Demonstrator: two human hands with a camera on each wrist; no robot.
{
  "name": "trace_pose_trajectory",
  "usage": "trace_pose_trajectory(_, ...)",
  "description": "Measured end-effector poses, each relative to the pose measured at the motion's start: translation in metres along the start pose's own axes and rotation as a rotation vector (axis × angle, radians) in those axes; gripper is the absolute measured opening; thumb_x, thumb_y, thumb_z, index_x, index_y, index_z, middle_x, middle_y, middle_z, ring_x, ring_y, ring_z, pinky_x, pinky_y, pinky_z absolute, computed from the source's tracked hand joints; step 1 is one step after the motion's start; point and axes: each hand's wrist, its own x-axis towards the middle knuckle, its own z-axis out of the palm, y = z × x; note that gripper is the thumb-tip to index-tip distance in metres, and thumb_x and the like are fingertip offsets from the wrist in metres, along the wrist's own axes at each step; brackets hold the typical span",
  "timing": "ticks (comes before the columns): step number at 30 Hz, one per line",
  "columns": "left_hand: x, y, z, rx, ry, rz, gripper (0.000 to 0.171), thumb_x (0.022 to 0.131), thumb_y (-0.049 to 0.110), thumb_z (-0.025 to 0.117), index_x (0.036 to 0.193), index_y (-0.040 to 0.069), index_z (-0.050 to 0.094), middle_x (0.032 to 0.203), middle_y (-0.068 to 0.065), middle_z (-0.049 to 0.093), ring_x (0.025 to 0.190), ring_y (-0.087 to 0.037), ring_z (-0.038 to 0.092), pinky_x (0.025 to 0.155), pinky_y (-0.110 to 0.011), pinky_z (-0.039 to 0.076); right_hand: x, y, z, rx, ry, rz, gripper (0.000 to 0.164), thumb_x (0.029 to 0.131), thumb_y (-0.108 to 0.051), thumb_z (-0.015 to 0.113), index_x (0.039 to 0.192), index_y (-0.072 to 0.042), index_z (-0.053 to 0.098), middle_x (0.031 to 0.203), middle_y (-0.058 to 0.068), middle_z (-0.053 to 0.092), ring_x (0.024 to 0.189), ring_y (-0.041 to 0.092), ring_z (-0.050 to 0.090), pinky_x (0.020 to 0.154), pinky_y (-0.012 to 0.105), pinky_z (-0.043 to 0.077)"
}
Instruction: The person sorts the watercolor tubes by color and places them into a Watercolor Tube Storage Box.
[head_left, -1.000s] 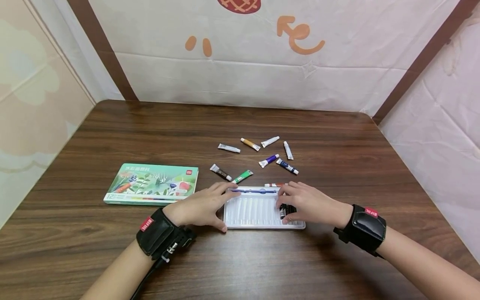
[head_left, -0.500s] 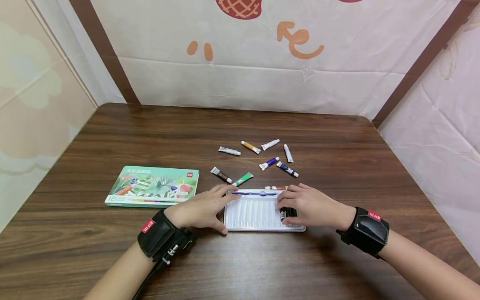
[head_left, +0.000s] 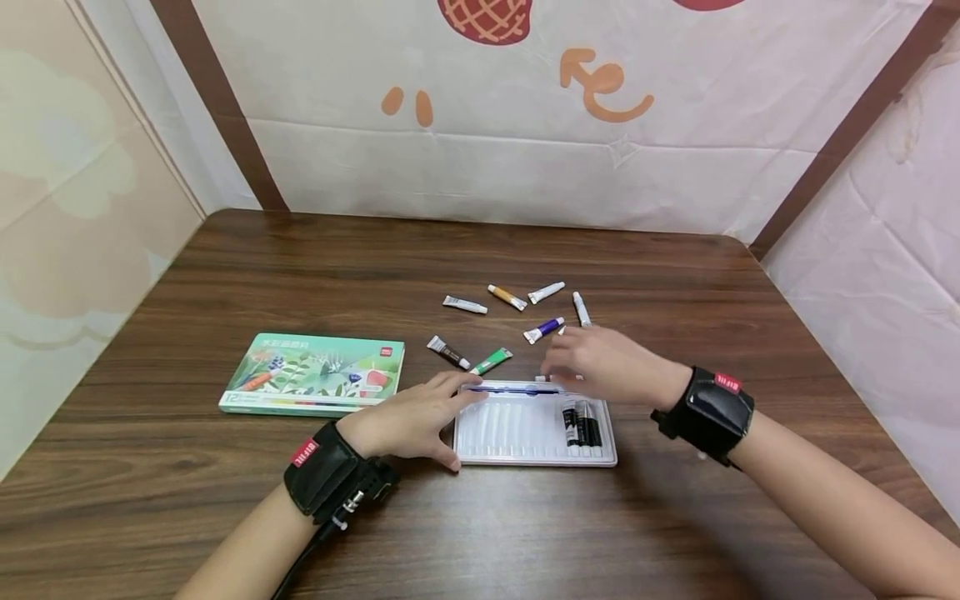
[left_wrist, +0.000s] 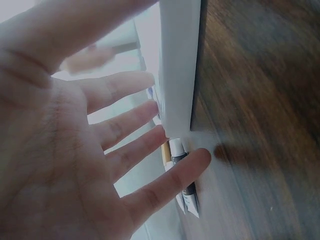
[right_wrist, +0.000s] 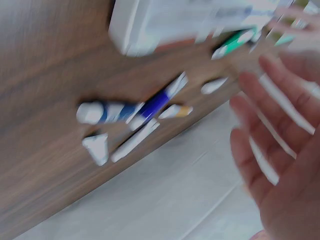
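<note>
A white plastic tray (head_left: 510,446) lies in front of me, with several dark paint tubes (head_left: 582,423) in its right-hand slots and a blue paintbrush (head_left: 517,391) along its far side. My left hand (head_left: 408,417) rests at the tray's left edge, thumb near the front corner and fingers extended. My right hand (head_left: 603,362), blurred, is over the tray's far right corner; its fingers look extended and hold nothing in the right wrist view. Near it lie a dark blue paint tube (right_wrist: 112,112) and a purple paint tube (head_left: 543,330). A red tube behind the tray is mostly hidden.
A green paint tube (head_left: 492,360) and a dark brown tube (head_left: 448,352) lie behind the tray. Farther back are an ochre tube (head_left: 507,297) and several whitish tubes (head_left: 465,305). A green illustrated paint box (head_left: 311,375) lies left, by my left wrist.
My right hand has lifted from the dark tubes in the tray and moved to the tray's far side, uncovering them. My left hand stays at the tray's edge. The view has shifted slightly.
</note>
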Motion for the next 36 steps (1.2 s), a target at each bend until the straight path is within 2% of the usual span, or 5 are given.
trace_pose_trajectory(4, 0.000, 0.001, 0.000, 0.004, -0.002, 0.013, 0.080, 0.072, 0.029, 0.078, 0.137, 0.001, 0.039, 0.141, -0.014, 0.029, 0.126, -0.030, 0.029, 0.094, -0.044, 0.034, 0.000, 0.026, 0.004, -0.051, 0.016, 0.140, 0.012, 0.079, -0.004, 0.068, 0.089, -0.009, 0.067, 0.086, 0.001, 0.058, 0.076, 0.018, 0.056, 0.062, 0.033, 0.047)
trace_pose_trajectory(8, 0.001, 0.003, 0.000, 0.003, -0.009, 0.020, 0.081, 0.071, 0.029, 0.079, 0.137, 0.002, 0.040, 0.140, -0.013, 0.029, 0.126, -0.028, 0.030, 0.095, -0.042, 0.033, -0.010, 0.045, 0.013, 0.013, -0.040, 0.266, 0.016, 0.081, 0.004, 0.062, 0.090, -0.008, 0.067, 0.084, 0.003, 0.056, 0.064, 0.015, 0.051, 0.050, 0.030, 0.042)
trace_pose_trajectory(16, 0.000, 0.002, 0.000, 0.006, -0.003, 0.022, 0.081, 0.070, 0.028, 0.079, 0.136, 0.002, 0.040, 0.140, -0.012, 0.030, 0.125, -0.026, 0.029, 0.096, -0.041, 0.033, -0.017, 0.058, 0.031, 0.168, -0.090, 0.378, 0.021, 0.081, -0.003, 0.067, 0.098, -0.004, 0.054, 0.087, 0.004, 0.057, 0.066, 0.012, 0.051, 0.057, 0.032, 0.044)
trace_pose_trajectory(29, 0.000, 0.002, 0.000, -0.003, -0.001, 0.019, 0.081, 0.071, 0.029, 0.079, 0.137, 0.004, 0.040, 0.141, -0.012, 0.028, 0.125, -0.027, 0.029, 0.094, -0.042, 0.034, -0.014, 0.056, 0.030, 0.269, -0.107, 0.344, 0.018, 0.086, 0.007, 0.053, 0.098, -0.004, 0.061, 0.089, 0.006, 0.058, 0.063, 0.012, 0.046, 0.053, 0.027, 0.039)
trace_pose_trajectory(36, 0.001, 0.002, 0.000, -0.003, -0.001, 0.023, 0.081, 0.071, 0.030, 0.079, 0.137, 0.004, 0.040, 0.141, -0.012, 0.028, 0.126, -0.027, 0.029, 0.092, -0.042, 0.036, -0.017, 0.057, 0.032, 0.142, -0.104, 0.320, 0.017, 0.080, -0.005, 0.069, 0.095, -0.014, 0.066, 0.090, 0.000, 0.057, 0.061, 0.008, 0.047, 0.052, 0.028, 0.040)
